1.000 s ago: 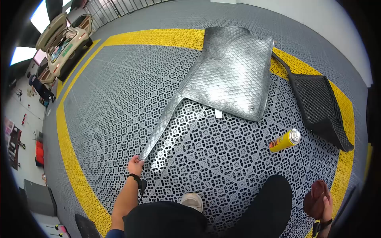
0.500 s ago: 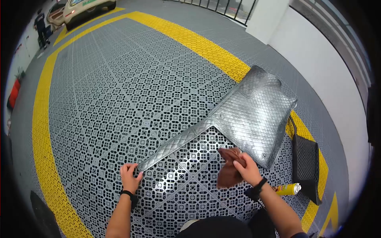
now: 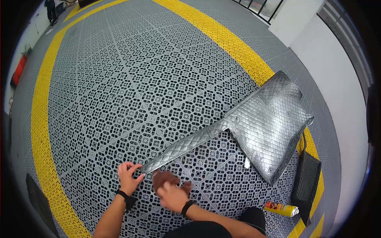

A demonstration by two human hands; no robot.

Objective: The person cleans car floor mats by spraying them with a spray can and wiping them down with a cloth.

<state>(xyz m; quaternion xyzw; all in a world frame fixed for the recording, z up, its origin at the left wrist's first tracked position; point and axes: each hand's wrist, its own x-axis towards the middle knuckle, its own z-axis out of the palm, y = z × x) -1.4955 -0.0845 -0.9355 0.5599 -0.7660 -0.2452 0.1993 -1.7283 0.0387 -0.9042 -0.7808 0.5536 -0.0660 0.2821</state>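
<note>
On grey perforated floor tiles [image 3: 119, 99]: one quilted car floor mat [image 3: 270, 127], silvery and glossy, its broad panel to the right, its narrow strip [image 3: 190, 144] running down to the hands.

Left hand [image 3: 127, 180]: thumb and forefinger nearly closed, the strip's tip between them; remaining fingers loosely bent.

Right hand [image 3: 172, 197]: fingers gathered on a brown cloth [image 3: 162, 179], just beside the strip's lower end.

Step, as judged: strip end steadied by the left, cloth brought close by the right. Next move, as judged: any pass of cloth along the strip calls for a firm left pinch, the cloth laid flat and light pressure, as the narrow length could bend or slide.

Also present: yellow spray can [image 3: 278, 208], on its side; dark ribbed mat [image 3: 307, 174], beyond the can, near the silvery mat's panel; white tag [image 3: 247, 162] at the panel's near edge.

Hard to make out: right fingers and cloth, blurred, so whether cloth meets strip cannot be told; the can's lettering, illegible; the mat's underside, hidden. Cut off: a person [image 3: 51, 12] at the top left edge, upper body out of view.
</note>
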